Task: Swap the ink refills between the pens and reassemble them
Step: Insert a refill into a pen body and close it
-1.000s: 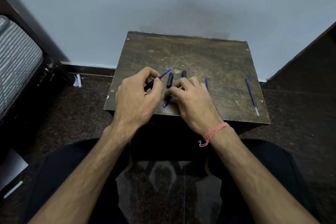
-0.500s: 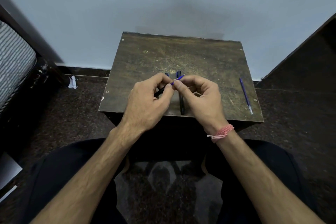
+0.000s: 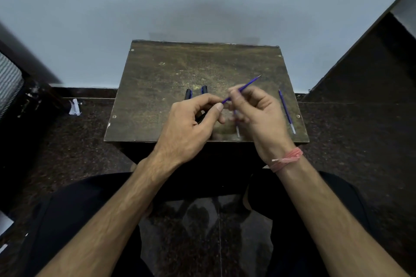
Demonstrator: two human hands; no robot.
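My left hand (image 3: 191,126) grips a black pen barrel (image 3: 201,117), mostly hidden inside its fingers. My right hand (image 3: 258,117) pinches a thin blue refill (image 3: 246,86) that points up and to the right, its lower end at the barrel's mouth beside my left thumb. Two dark pen parts (image 3: 188,93) (image 3: 204,89) lie on the small wooden table (image 3: 171,78) just beyond my left hand. Another blue refill (image 3: 286,110) lies near the table's right edge. A third refill (image 3: 237,127) shows blurred under my right hand.
The table stands against a pale wall. Dark speckled floor surrounds it. A scrap of white paper (image 3: 75,107) lies on the floor at the left, and a striped cushion (image 3: 9,78) sits at the far left. My legs are below the table's front edge.
Both hands lifted from the tabletop and came together. My right hand has drawn the blue refill out of the barrel, up and to the right. The pen parts on the table stayed put.
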